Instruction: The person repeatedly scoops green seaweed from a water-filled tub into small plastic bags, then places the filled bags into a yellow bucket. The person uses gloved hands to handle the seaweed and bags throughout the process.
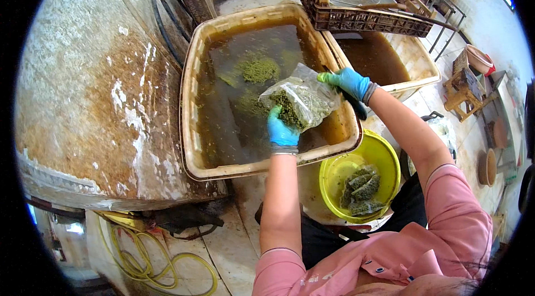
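A clear plastic bag (315, 101) full of small round green grains is tilted over a large cream tub (188, 101) of brown water. My left hand (283, 129), in a blue glove with green fingertips, is closed round the bag's lower left end, where the grains (287, 109) show. At its upper right end, my right hand (351, 83), gloved the same way, grips the plastic. A dark handle-like object (355, 106) is just below that hand; whether I hold it, I cannot tell. Green grains (259, 69) float in a clump on the water.
A yellow-green basin (323, 176) with several bagged green clumps stands by my legs. Behind it is a second cream tub (426, 70) of brown water, with a dark crate (362, 20) across its far edge. A stained slab (83, 101) rises at left; a yellow hose (139, 260) coils below.
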The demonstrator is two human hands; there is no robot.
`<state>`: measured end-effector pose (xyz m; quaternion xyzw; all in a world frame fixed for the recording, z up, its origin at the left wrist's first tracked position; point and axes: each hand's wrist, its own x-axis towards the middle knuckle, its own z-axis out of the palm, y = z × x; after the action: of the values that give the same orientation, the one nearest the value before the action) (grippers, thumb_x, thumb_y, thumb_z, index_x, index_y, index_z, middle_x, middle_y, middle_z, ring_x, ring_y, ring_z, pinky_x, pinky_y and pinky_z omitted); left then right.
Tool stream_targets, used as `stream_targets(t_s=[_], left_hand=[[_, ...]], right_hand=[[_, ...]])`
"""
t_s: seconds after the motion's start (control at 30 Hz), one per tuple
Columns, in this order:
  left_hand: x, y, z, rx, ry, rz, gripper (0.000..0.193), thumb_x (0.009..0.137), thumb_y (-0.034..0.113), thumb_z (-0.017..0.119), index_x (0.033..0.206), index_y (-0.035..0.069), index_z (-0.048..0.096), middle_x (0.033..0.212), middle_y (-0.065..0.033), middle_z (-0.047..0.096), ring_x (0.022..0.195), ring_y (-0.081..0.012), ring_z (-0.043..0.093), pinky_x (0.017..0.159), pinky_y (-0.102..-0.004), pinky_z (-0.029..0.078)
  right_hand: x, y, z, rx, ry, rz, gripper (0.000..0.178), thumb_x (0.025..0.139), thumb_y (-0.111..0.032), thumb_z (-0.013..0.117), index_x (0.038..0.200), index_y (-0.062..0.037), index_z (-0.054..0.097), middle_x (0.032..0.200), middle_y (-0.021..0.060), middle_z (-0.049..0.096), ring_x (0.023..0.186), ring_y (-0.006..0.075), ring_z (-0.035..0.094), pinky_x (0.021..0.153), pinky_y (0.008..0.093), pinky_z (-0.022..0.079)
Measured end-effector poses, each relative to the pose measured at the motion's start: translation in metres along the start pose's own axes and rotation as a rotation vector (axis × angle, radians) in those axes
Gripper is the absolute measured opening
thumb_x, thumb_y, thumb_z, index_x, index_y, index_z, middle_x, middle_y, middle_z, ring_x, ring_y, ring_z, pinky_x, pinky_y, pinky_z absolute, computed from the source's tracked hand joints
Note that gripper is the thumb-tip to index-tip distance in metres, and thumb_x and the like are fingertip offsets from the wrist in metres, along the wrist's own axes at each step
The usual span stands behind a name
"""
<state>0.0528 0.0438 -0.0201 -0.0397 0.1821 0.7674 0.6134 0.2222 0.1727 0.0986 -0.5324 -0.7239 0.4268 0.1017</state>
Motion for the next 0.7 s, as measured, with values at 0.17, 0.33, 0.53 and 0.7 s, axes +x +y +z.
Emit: stream_targets(t_s=[0.17, 0.33, 0.53, 0.7], left_hand=[[-0.003, 0.001, 0.015, -0.093, -0.099, -0.013, 0.047, 0.091, 0.032, 0.046, 0.131, 0.007, 0.048, 0.131, -0.0136, 0.052, 0.12, -0.0334, 0.049, 0.104, -0.0527, 0.037], [-0.01, 0.012, 0.048, -0.136, -0.332, 0.178, 0.055, 0.095, 0.047, 0.042, 0.137, 0.012, 0.04, 0.139, -0.0143, 0.042, 0.127, -0.0394, 0.039, 0.106, -0.0605, 0.029], [-0.002, 0.007, 0.039, 0.011, -0.103, 0.177, 0.073, 0.092, 0.05, 0.047, 0.147, 0.014, 0.017, 0.152, -0.0167, 0.01, 0.135, -0.0436, 0.024, 0.104, -0.064, 0.027], [-0.008, 0.011, 0.035, 0.188, 0.011, 0.252, 0.069, 0.09, 0.044, 0.052, 0.147, 0.016, 0.023, 0.156, -0.0109, 0.003, 0.139, -0.0419, 0.015, 0.104, -0.0617, 0.025]], right_hand=[[0.004, 0.003, 0.011, 0.223, -0.093, 0.068, 0.045, 0.073, -0.04, 0.078, 0.08, 0.003, 0.068, 0.065, 0.0079, 0.06, 0.056, 0.0173, 0.055, 0.056, 0.0301, 0.046], [0.051, -0.036, -0.02, 0.35, 0.232, -0.403, 0.035, 0.071, -0.025, 0.078, 0.084, 0.0049, 0.068, 0.073, 0.0076, 0.066, 0.062, 0.0138, 0.057, 0.059, 0.0294, 0.048], [0.086, -0.117, -0.012, -0.703, 0.402, -0.492, 0.026, 0.079, -0.023, 0.058, 0.098, -0.0087, 0.068, 0.088, 0.0208, 0.066, 0.081, 0.038, 0.064, 0.078, 0.0444, 0.051], [0.074, -0.122, -0.026, -0.579, 0.617, -0.593, 0.021, 0.079, -0.025, 0.059, 0.09, -0.009, 0.067, 0.084, 0.0182, 0.066, 0.079, 0.0373, 0.064, 0.071, 0.0453, 0.051]])
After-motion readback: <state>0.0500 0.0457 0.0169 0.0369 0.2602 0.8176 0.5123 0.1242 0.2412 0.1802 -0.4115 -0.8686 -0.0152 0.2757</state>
